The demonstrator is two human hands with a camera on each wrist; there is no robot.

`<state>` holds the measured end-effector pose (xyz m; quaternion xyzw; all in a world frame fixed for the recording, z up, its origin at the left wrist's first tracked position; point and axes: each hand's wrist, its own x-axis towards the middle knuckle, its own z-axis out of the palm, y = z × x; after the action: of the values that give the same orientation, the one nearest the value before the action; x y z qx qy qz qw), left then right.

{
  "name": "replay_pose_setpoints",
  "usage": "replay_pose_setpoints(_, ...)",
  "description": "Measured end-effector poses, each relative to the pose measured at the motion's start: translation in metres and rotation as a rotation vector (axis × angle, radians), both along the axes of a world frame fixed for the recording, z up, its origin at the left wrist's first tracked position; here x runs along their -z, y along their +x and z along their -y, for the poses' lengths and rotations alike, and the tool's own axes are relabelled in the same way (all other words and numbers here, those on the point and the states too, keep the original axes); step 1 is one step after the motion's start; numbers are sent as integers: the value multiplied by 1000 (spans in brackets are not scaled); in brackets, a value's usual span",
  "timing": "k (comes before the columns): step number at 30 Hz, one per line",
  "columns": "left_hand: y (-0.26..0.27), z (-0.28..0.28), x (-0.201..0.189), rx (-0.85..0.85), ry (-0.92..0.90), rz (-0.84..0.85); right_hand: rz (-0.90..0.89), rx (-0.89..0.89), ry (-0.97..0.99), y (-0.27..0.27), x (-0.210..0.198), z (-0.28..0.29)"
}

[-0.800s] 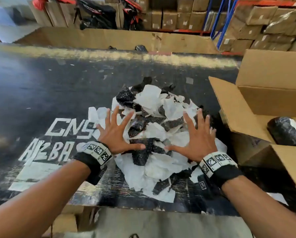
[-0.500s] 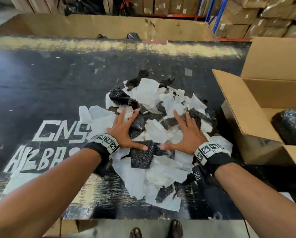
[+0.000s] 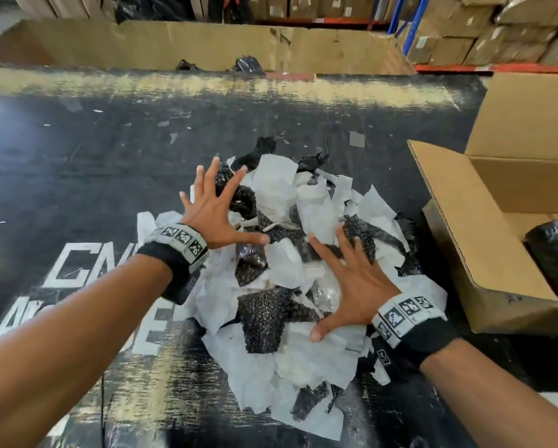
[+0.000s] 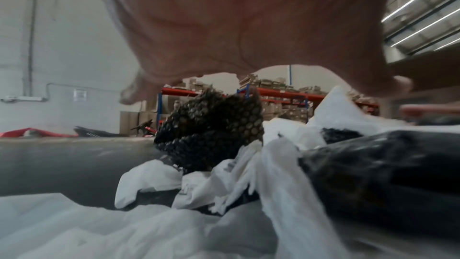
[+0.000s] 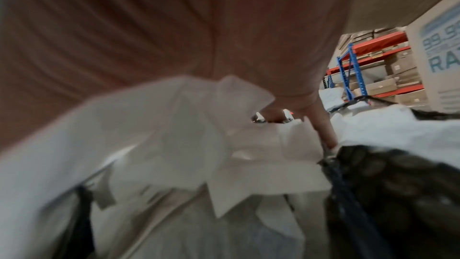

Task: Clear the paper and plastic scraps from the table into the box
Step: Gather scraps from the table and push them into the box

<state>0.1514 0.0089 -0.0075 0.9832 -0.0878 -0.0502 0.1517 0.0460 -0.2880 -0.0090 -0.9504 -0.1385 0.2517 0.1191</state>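
A heap of white paper scraps (image 3: 306, 202) and black bubble-wrap scraps (image 3: 264, 318) lies on the black table (image 3: 77, 176). My left hand (image 3: 216, 205) hovers with fingers spread over the heap's far left side. My right hand (image 3: 355, 282) lies flat with fingers spread on the heap's near right part. Neither hand holds anything. The open cardboard box (image 3: 484, 247) stands right of the heap, with a black bundle (image 3: 556, 253) inside. In the left wrist view my palm (image 4: 248, 27) is above black bubble wrap (image 4: 211, 131). In the right wrist view my palm (image 5: 174, 27) presses on white paper (image 5: 174, 125).
A large cardboard bin (image 3: 187, 43) runs along the table's far edge. Shelves with stacked cartons (image 3: 465, 30) stand behind. White lettering (image 3: 86, 263) marks the table at the left. Small bits of scrap (image 3: 357, 139) dot the far table surface.
My left hand has lifted and moved to the heap's far left side. My right hand has slid nearer and to the right over the scraps. The view has shifted closer.
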Motion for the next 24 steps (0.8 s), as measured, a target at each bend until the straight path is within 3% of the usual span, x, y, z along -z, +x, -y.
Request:
replay_pose_setpoints(5,-4,19,29,197,7,-342,15,-25,-108,11,22,-14)
replay_pose_setpoints(11,-56,26,33,305,24,-418,93,67,-144,15,42,-25)
replay_pose_setpoints(16,-75,37,47,319,157,-375,117,107,-81,11,36,-30)
replay_pose_setpoints(22,-84,38,54,207,-188,-166,173,84,-62,8,31,-29)
replay_pose_setpoints(24,-91,35,53,230,-222,-121,153,59,-72,9,34,-28)
